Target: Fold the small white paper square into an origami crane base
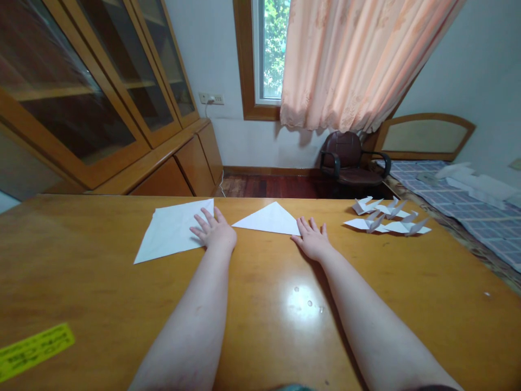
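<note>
A sheet of white paper (pixel 171 231) lies on the left part of the wooden table, with my left hand (pixel 215 231) flat on its right edge, fingers spread. To its right, a white paper triangle (pixel 268 220), apparently folded, rests flat with its peak pointing away from me. My right hand (pixel 312 239) touches the triangle's right corner, its fingers apart and covering that tip. Several folded paper cranes (pixel 368 222) stand in two rows farther right on the table.
The wooden table (pixel 260 326) has a yellow label (pixel 36 350) at front left. Beyond it are a glass-door cabinet (pixel 101 108), a curtained window, an office chair (pixel 348 157) and, at right, a bed (pixel 468 201) with a checked cover.
</note>
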### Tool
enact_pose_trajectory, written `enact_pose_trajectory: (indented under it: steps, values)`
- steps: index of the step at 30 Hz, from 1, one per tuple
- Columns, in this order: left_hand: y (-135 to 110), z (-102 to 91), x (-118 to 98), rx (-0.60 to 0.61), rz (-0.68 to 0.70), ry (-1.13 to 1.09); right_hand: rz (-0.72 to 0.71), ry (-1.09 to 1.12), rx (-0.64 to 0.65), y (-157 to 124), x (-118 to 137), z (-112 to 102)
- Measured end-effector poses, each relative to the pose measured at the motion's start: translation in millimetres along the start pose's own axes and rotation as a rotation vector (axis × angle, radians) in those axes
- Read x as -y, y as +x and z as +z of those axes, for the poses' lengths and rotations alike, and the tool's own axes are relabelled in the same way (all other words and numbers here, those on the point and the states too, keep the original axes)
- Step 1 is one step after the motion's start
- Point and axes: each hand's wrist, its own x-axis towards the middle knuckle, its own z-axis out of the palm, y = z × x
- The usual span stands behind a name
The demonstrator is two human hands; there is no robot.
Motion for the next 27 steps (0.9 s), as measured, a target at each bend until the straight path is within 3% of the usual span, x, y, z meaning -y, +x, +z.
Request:
enact_pose_trajectory:
  steps: [2, 5, 7, 12, 15, 19, 27]
  values:
    - [-10.9, 2.2, -13.0, -0.018, 0.269, -0.032, 0.058, 0.003, -0.017, 2.5, -7.2, -2.2]
    - [-32.4, 8.6, -32.0, 0.046, 0.811, -0.029, 0.104, 0.015, -0.044, 4.9, -15.7, -4.8]
    - [-44.9, 13.1, -40.8, 0.116, 0.968, -0.018, 0.146, 0.025, -0.072, 5.6, -18.1, -5.8]
    - [-60.3, 16.6, -49.3, 0.162, 0.977, -0.014, 0.162, 0.040, -0.169, 6.8, -15.4, -5.7]
    - [-64.2, 16.6, -50.5, 0.150, 0.963, -0.005, 0.012, 0.063, -0.227, 8.0, -11.0, -3.1]
    - [-66.6, 18.2, -50.7, 0.119, 0.933, -0.029, -0.245, 0.125, -0.149, 8.2, -5.4, 1.9]
    - [-65.6, 12.1, -50.1, 0.233, 0.717, -0.016, -0.258, 0.111, -0.075, 6.6, -3.9, 0.3]
